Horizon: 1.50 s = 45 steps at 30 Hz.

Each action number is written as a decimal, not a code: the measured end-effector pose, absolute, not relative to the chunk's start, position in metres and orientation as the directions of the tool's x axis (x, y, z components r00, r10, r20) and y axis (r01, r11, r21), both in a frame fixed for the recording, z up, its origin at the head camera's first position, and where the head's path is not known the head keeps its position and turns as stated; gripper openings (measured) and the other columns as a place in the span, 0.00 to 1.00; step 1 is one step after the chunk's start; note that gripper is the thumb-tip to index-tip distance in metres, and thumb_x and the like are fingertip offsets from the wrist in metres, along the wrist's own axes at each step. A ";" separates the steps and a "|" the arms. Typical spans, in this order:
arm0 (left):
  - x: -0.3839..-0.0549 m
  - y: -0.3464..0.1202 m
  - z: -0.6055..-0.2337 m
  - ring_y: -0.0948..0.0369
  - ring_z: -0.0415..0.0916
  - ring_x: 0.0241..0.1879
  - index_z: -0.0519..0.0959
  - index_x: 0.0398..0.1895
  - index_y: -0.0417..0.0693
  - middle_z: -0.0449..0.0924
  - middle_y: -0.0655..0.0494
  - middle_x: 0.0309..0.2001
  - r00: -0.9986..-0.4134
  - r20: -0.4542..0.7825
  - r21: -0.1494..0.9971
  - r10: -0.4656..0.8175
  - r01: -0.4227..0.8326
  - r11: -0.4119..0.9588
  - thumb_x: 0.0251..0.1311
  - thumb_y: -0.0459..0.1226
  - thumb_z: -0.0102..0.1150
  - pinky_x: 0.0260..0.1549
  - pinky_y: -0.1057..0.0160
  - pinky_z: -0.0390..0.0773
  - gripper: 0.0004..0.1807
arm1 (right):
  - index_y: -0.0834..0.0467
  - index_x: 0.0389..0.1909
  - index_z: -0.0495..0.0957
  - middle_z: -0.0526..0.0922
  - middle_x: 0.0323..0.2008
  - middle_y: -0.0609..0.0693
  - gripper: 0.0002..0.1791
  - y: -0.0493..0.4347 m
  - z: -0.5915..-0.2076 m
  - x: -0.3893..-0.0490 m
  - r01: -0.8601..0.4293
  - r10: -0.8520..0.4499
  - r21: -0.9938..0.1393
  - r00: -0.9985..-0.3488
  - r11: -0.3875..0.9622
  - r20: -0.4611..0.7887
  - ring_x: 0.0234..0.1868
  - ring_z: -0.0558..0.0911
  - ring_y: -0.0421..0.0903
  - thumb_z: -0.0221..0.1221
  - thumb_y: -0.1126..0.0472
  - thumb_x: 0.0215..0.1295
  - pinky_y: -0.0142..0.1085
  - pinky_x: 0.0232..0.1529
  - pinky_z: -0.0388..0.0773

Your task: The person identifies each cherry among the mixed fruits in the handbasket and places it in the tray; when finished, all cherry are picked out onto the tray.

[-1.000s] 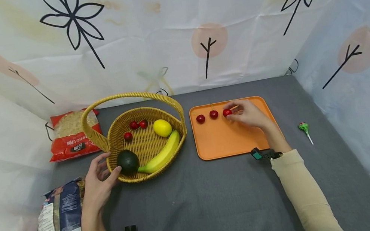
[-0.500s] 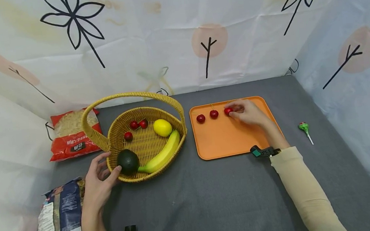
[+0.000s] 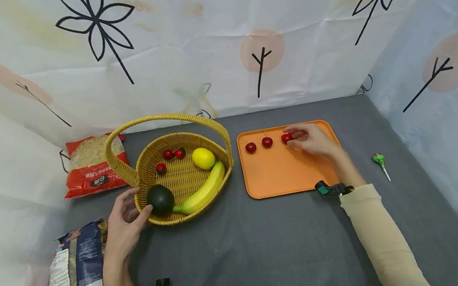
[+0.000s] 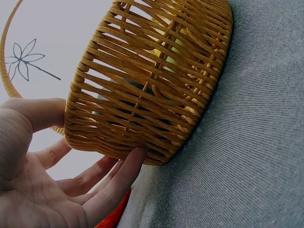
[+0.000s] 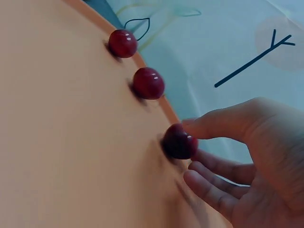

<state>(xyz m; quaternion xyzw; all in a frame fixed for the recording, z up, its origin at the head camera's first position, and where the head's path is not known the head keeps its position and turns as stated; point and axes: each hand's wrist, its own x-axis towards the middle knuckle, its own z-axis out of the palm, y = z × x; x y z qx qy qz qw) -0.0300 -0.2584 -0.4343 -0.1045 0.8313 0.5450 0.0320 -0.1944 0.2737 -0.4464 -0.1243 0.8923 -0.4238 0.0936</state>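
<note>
My left hand (image 3: 122, 226) holds the near left side of a yellow wicker basket (image 3: 180, 180). In the left wrist view the thumb lies at the rim and a fingertip touches the outer wall low down. Inside the basket are a dark green avocado (image 3: 160, 200), a banana (image 3: 204, 191), a lemon (image 3: 203, 158) and three red cherries (image 3: 168, 154). On an orange tray (image 3: 282, 174), my right hand (image 3: 314, 141) pinches a cherry (image 5: 180, 141) between thumb and fingers. Two other cherries (image 3: 251, 147) (image 3: 267, 142) sit left of it, forming a row along the tray's far edge.
A red-and-clear food bag (image 3: 95, 168) lies left of the basket, behind a dark blue bag (image 3: 79, 273). Right of the tray lies a green-wrapped lollipop (image 3: 379, 160). The basket's tall handle (image 3: 167, 117) arches up. Patterned white curtains (image 3: 202, 48) enclose the grey table.
The right hand has shifted the pinched cherry slightly to the right along the tray's far edge. The left hand stays at the basket. The head view has moved a little.
</note>
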 end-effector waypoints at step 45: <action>-0.031 -0.259 -0.436 0.79 0.80 0.49 0.62 0.82 0.51 0.72 0.42 0.69 -0.978 -0.157 0.915 -0.134 -0.195 0.352 0.77 0.41 0.64 0.39 0.70 0.89 0.36 | 0.66 0.64 0.81 0.85 0.64 0.63 0.20 -0.040 -0.404 -0.200 -0.409 -0.791 -0.867 -0.612 0.287 0.027 0.62 0.87 0.55 0.67 0.63 0.76 0.31 0.63 0.83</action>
